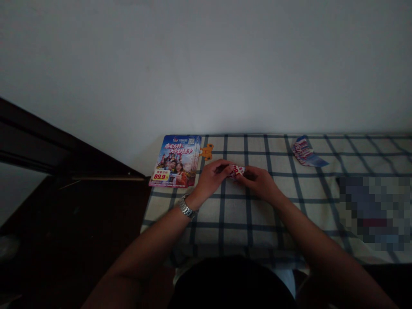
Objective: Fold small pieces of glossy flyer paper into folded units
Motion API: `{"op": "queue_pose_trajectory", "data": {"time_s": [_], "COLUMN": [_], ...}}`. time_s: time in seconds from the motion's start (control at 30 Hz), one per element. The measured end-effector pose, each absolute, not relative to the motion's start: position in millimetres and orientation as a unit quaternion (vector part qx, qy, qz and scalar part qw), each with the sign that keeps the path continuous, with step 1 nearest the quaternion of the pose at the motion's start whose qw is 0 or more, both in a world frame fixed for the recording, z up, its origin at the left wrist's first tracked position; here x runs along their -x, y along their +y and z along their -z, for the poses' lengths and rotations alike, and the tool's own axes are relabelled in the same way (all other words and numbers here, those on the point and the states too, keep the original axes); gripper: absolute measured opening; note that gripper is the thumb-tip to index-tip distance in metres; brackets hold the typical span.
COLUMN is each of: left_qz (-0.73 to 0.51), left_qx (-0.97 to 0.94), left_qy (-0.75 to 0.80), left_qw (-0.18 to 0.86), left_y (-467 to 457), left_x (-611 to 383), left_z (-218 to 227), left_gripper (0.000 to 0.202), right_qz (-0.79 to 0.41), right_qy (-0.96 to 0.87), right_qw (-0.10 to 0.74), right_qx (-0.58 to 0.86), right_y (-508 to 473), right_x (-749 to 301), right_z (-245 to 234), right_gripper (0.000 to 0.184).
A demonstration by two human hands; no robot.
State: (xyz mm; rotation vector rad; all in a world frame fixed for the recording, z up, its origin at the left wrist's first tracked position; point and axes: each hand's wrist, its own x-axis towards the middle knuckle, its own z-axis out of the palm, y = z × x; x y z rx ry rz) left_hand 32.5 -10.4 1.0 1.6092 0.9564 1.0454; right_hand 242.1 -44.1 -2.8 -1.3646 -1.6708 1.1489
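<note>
Between my two hands is a small folded piece of printed paper (237, 171), white with red lettering, just above the checked cloth. My left hand (214, 175), with a metal-banded watch (186, 207) on its wrist, has its fingers closed on the paper's left side. Pinching its right side is my right hand (259, 182). My fingers hide part of the folds. To the left of my left hand lies a stack of printed flyers (175, 163), blue and pink with a yellow price box. An orange bear-shaped print or cutout (206, 152) shows beside the stack.
A fanned, folded paper piece (307, 152) rests on the cloth at the right. Farther right is a pixelated patch (375, 214). The checked cloth (264, 214) meets a white wall (225, 68) at the back. Dark floor (96, 223) lies to the left.
</note>
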Motion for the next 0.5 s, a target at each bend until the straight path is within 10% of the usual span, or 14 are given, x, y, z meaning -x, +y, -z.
{"op": "queue_pose_trajectory", "data": {"time_s": [0.5], "left_qz": [-0.411], "left_qx": [-0.653], "left_qy": [0.413], "left_qw": [0.483], "left_y": [-13.6], "left_x": [-30.9], "left_z": [-7.5], "left_gripper": [0.032], "right_qz": [-0.425], "right_qy": [-0.667], "right_qw": [0.321], "right_qx": [0.521], "right_y": [-46.9], "right_x": [-242.1], "right_z": [-2.0], "right_gripper": [0.028]}}
